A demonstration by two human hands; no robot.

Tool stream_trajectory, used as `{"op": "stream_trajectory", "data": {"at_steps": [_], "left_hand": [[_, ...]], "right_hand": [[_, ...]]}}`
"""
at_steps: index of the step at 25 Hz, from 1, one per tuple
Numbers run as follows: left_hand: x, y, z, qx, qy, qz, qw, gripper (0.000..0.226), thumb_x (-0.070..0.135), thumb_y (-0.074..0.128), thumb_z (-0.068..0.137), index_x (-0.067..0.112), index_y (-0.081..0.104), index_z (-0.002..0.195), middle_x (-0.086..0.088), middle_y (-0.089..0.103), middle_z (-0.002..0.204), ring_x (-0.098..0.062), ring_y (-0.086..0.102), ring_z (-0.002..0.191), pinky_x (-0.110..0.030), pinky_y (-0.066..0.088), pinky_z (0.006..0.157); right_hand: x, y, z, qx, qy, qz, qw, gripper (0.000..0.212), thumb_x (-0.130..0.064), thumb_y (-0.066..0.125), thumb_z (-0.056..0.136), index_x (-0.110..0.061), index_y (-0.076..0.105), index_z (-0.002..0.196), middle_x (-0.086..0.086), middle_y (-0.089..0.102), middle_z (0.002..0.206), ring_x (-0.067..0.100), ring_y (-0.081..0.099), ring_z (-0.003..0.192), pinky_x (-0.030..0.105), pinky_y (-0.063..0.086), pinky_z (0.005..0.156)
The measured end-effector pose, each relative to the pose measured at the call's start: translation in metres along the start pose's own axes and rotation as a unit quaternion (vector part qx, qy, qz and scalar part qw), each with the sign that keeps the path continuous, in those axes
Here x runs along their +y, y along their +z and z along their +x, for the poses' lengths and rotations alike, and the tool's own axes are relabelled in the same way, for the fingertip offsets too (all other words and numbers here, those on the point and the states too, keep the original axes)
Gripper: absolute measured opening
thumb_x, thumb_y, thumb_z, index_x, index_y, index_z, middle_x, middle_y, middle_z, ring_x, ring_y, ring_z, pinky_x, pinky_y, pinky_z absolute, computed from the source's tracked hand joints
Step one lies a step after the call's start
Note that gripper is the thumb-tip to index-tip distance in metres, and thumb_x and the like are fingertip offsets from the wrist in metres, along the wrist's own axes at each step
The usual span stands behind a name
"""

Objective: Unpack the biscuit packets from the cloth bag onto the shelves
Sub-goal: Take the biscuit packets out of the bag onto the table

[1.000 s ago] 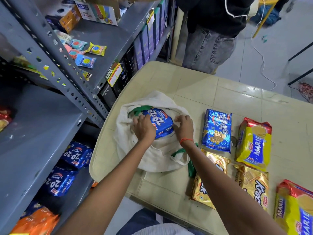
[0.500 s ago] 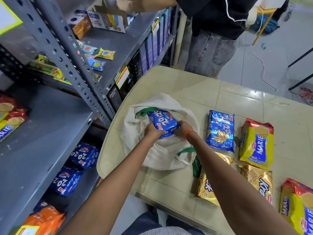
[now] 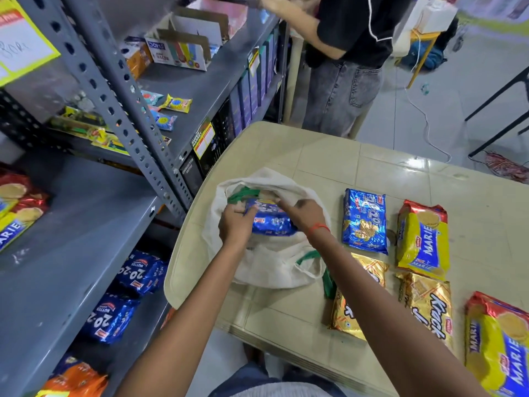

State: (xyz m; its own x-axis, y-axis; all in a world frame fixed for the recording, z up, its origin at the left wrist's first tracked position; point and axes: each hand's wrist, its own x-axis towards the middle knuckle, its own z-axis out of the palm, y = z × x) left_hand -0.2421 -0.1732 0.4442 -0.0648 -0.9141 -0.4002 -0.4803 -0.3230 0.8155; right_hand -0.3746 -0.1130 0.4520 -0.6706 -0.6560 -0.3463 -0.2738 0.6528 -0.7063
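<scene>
A cream cloth bag (image 3: 274, 267) with green handles lies open on the beige table (image 3: 329, 161). A blue 20-20 biscuit packet (image 3: 272, 223) sits in its mouth. My left hand (image 3: 236, 227) grips the packet's left end. My right hand (image 3: 303, 214), with a red thread at the wrist, holds its right side from above. Another blue 20-20 packet (image 3: 365, 220), two yellow Marie packets (image 3: 422, 239) (image 3: 499, 343) and two gold Krack Jack packets (image 3: 428, 308) (image 3: 350, 305) lie on the table to the right.
A grey metal shelf rack (image 3: 86, 219) stands at my left. It holds Marie packets (image 3: 17, 207), blue 20-20 packets (image 3: 126, 293) lower down and orange packets (image 3: 74, 379). A person in a black top (image 3: 343, 61) stands at the rack beyond the table.
Both hands have closed in on the blue packet and turned it sideways in the bag's mouth. My view has tilted, so more of the upper shelves shows.
</scene>
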Motion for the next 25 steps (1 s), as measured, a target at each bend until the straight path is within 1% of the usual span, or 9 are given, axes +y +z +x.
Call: {"op": "stream_trajectory", "data": {"at_steps": [2,4,6,8,12,16,19,21,25], "left_hand": [[-0.006,-0.006,-0.019,-0.017,0.001,-0.073,0.997,0.026,0.025,0.078,0.074,0.016,0.059,0.090,-0.004,0.066,0.095,-0.021,0.064,0.085,-0.031,0.052,0.075],[-0.006,-0.006,-0.034,-0.039,0.004,-0.108,0.993,0.036,0.019,0.080,0.071,0.013,0.062,0.102,-0.003,0.064,0.095,-0.019,0.064,0.086,-0.034,0.056,0.082],[0.000,0.000,-0.049,-0.057,0.019,-0.126,0.990,0.042,0.016,0.077,0.075,0.007,0.062,0.113,-0.003,0.063,0.100,-0.019,0.064,0.090,-0.033,0.054,0.086],[0.005,0.008,-0.065,-0.077,0.036,-0.163,0.983,0.030,0.010,0.072,0.078,0.008,0.065,0.107,-0.005,0.067,0.094,-0.019,0.065,0.083,-0.032,0.054,0.079],[0.020,0.048,-0.107,-0.133,0.077,-0.176,0.972,0.025,-0.004,0.063,0.078,0.010,0.067,0.098,-0.006,0.066,0.084,-0.017,0.062,0.072,-0.026,0.053,0.065],[0.027,0.118,-0.161,-0.178,0.090,-0.140,0.970,0.034,-0.009,0.056,0.080,0.000,0.062,0.113,-0.004,0.068,0.092,-0.016,0.065,0.077,-0.029,0.056,0.070],[0.028,0.177,-0.196,-0.209,0.122,-0.088,0.966,0.037,-0.008,0.051,0.086,0.002,0.059,0.120,-0.006,0.067,0.103,-0.021,0.065,0.092,-0.039,0.055,0.086],[0.029,0.215,-0.217,-0.242,0.147,-0.048,0.958,0.042,-0.006,0.047,0.089,0.007,0.054,0.128,-0.008,0.065,0.119,-0.025,0.064,0.108,-0.043,0.052,0.096],[0.043,0.287,-0.248,-0.300,0.167,0.037,0.939,0.040,-0.003,0.045,0.091,0.007,0.054,0.129,-0.016,0.062,0.125,-0.029,0.063,0.108,-0.047,0.052,0.094]], "right_hand": [[0.012,-0.010,-0.009,-0.111,0.107,0.139,0.978,0.036,-0.039,0.071,0.079,-0.005,0.059,0.074,0.013,0.063,0.073,0.026,0.064,0.060,0.039,0.060,0.068],[0.022,-0.016,-0.024,-0.186,0.170,0.193,0.948,0.035,-0.034,0.076,0.075,-0.005,0.060,0.086,0.007,0.059,0.070,0.018,0.061,0.050,0.029,0.058,0.055],[0.028,-0.024,-0.033,-0.180,0.176,0.222,0.942,0.032,-0.035,0.079,0.072,-0.011,0.058,0.079,0.003,0.056,0.073,0.015,0.056,0.059,0.022,0.051,0.052],[0.032,-0.043,-0.036,-0.155,0.155,0.265,0.939,0.030,-0.032,0.081,0.070,-0.015,0.058,0.077,0.002,0.056,0.074,0.014,0.055,0.064,0.019,0.048,0.051],[0.058,-0.104,-0.046,-0.129,0.102,0.300,0.939,0.036,-0.018,0.080,0.073,-0.012,0.061,0.103,0.003,0.062,0.082,0.012,0.062,0.065,0.022,0.049,0.055],[0.112,-0.169,-0.057,-0.063,0.054,0.283,0.956,0.018,-0.003,0.073,0.078,-0.013,0.059,0.082,-0.001,0.059,0.072,0.005,0.059,0.051,0.013,0.047,0.039],[0.165,-0.212,-0.060,-0.020,0.058,0.271,0.961,0.018,0.003,0.069,0.080,-0.004,0.062,0.094,0.007,0.061,0.085,0.018,0.059,0.072,0.023,0.047,0.055],[0.198,-0.236,-0.058,0.016,0.066,0.266,0.962,0.034,0.006,0.068,0.079,0.009,0.058,0.112,0.014,0.061,0.098,0.025,0.060,0.089,0.031,0.048,0.067],[0.257,-0.282,-0.049,0.111,0.099,0.231,0.961,0.047,0.001,0.071,0.076,0.008,0.055,0.120,0.025,0.063,0.121,0.038,0.062,0.110,0.051,0.049,0.096]]}}
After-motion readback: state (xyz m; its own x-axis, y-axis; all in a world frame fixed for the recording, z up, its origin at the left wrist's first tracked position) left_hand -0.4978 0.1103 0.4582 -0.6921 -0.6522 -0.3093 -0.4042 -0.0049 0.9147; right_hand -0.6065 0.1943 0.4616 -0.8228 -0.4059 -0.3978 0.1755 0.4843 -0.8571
